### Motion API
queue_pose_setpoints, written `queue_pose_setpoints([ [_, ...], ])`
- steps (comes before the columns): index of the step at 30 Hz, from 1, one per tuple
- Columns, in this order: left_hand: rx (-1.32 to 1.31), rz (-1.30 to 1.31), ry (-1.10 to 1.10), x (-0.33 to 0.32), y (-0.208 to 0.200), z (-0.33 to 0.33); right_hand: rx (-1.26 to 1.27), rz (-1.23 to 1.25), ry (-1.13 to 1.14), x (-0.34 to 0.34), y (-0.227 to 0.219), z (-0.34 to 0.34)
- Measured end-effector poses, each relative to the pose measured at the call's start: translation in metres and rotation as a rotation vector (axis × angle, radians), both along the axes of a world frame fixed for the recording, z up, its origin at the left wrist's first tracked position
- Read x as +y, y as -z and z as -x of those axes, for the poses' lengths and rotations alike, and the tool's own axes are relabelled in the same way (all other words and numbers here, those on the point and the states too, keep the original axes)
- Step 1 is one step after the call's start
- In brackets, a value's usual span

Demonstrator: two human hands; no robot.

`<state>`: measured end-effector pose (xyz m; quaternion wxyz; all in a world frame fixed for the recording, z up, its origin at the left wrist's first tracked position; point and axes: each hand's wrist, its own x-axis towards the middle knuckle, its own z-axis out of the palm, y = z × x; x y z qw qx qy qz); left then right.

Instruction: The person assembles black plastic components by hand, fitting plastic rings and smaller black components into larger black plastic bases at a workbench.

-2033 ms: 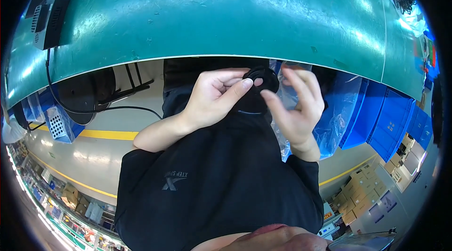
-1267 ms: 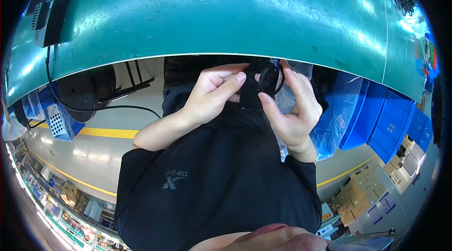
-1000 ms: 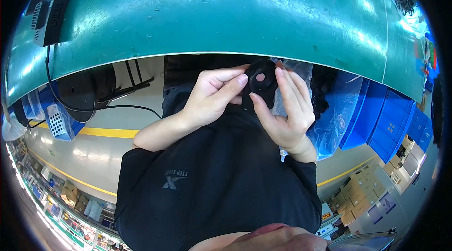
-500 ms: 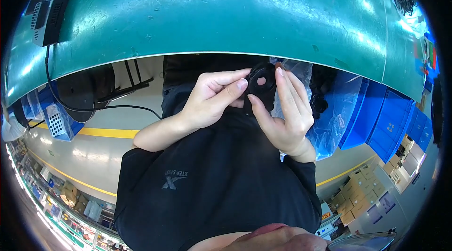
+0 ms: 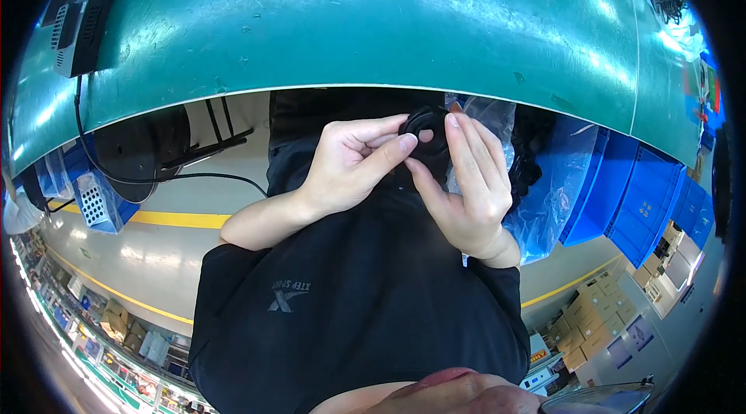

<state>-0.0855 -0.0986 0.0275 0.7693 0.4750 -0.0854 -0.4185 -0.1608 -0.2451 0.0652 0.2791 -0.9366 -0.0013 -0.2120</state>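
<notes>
One black round part (image 5: 436, 144) sits between my left hand (image 5: 348, 164) and my right hand (image 5: 475, 185), just off the near edge of the green bench (image 5: 350, 41), before my dark shirt (image 5: 365, 297). Just now my right hand has drawn inward and the part has tipped, so it seems steadied from both sides. My left thumb and finger pinch its left rim; my right fingertips and thumb clamp its right and lower edges. Its open face points up at me; its long axis I can't tell, black on black
</notes>
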Motion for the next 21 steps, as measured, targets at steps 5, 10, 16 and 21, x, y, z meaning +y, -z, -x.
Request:
queue_pose_setpoints([
  [5,-0.026,-0.025,0.000,-0.001,-0.005,0.000,0.048,-0.122,-0.034,-0.010,-0.008,-0.002],
  [10,-0.275,-0.209,0.032,0.005,0.000,0.002,0.201,-0.491,0.025,-0.017,-0.002,-0.014],
  [16,-0.469,-0.228,-0.080,0.000,-0.004,0.006,0.394,-0.825,-0.052,-0.025,0.004,-0.014],
  [21,-0.625,-0.244,-0.120,0.001,-0.001,0.010,0.430,-0.810,-0.119,-0.028,-0.001,-0.019],
])
